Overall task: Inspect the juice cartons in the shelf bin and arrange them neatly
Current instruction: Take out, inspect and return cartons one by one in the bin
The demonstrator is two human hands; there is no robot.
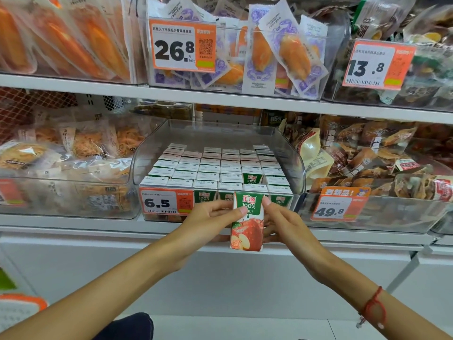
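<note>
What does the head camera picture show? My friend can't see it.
Two hands, left and right, hold one apple juice carton upright in front of a clear shelf bin packed with neat rows of matching cartons.

Both hands point(210, 218) point(284, 223) raised — fingers point(239, 212) clasped.

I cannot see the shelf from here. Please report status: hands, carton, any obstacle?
Both hands, left and right, grip one juice carton, upright, in front of the bin. Other cartons in neat rows. Nothing in the way.
</note>
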